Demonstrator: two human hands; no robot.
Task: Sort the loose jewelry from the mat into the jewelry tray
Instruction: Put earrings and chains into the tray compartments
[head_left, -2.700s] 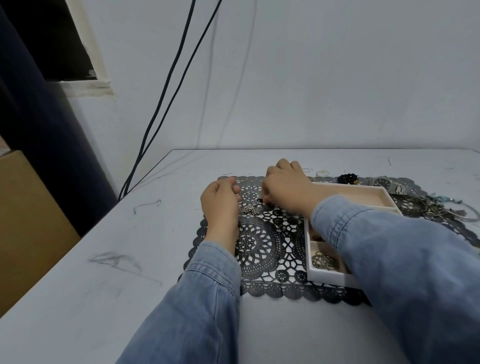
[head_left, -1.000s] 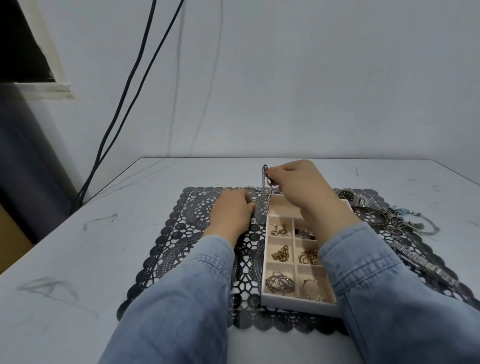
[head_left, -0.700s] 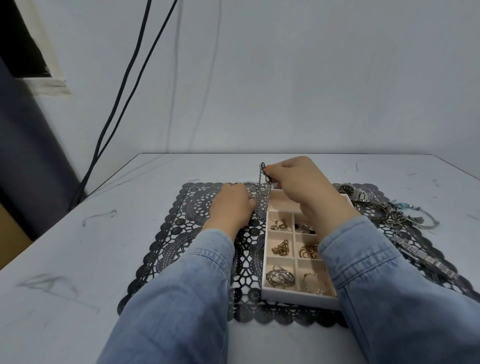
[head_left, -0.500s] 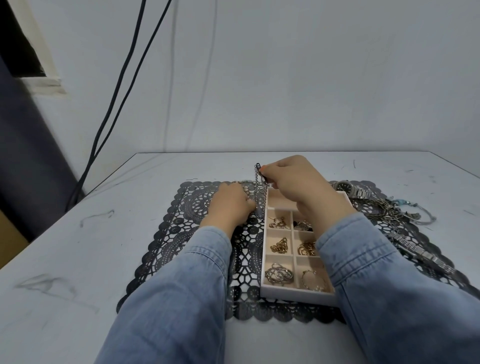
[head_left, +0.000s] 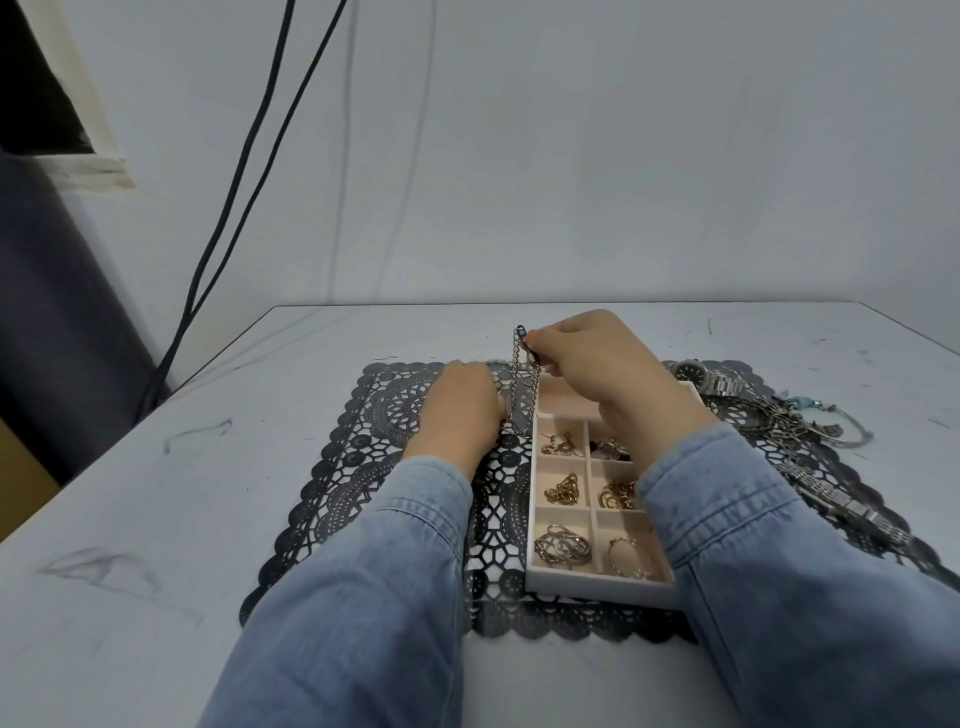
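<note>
The right hand (head_left: 597, 374) pinches a silver chain (head_left: 517, 384) by its top, dangling it beside the jewelry tray (head_left: 597, 590), while the left hand (head_left: 460, 410) sits at its foot, grip unclear; next, I'd judge, coil it into the far compartment (head_left: 561, 400)

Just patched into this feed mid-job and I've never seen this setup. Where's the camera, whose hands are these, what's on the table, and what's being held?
No machine here: a person in denim sleeves works bare-handed, filmed by one camera worn on the head, looking down. On the white table lies a black lace mat bearing a white compartmented jewelry tray with gold and silver pieces inside. Right of the tray lie a silver wristwatch and a tangle of metal jewelry. The right hand pinches the top of a silver chain hanging beside the tray's left wall. The left hand rests at the chain's lower end; whether it grips it is hidden.
</note>
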